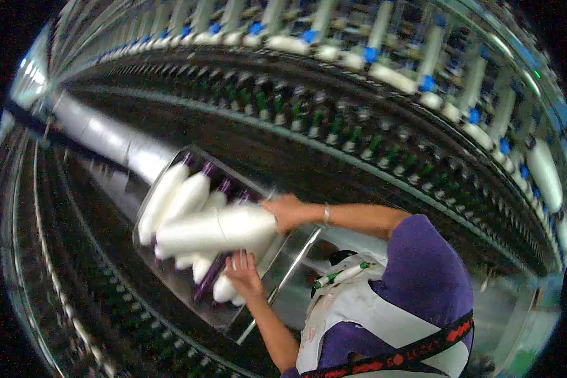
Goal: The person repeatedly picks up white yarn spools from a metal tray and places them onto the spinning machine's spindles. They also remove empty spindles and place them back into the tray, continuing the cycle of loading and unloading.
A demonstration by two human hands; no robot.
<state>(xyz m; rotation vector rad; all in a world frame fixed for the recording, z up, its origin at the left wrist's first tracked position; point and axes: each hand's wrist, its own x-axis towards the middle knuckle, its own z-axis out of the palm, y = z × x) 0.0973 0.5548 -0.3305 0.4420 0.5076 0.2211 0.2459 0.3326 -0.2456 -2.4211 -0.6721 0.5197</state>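
A white roving bobbin (220, 228) lies across the top of a box-shaped cart (146, 205), slightly blurred. My right hand (286, 212), with a band on its wrist, is closed around the bobbin's near end. My left hand (242, 272) is just below the bobbin's side, fingers spread; whether it touches the bobbin I cannot tell. Several more white roving bobbins (186, 196) on purple tubes rest in the cart. A bare purple tube (210, 277) slants among them, near my left hand.
A long spinning frame with rows of green-and-white spindles (296, 120) runs beyond the cart. White bobbins (544, 173) hang above it at the right. Another row of machinery (107, 271) lines the left. A metal bar (296, 259) stands beside the cart, close to my apron (340, 318).
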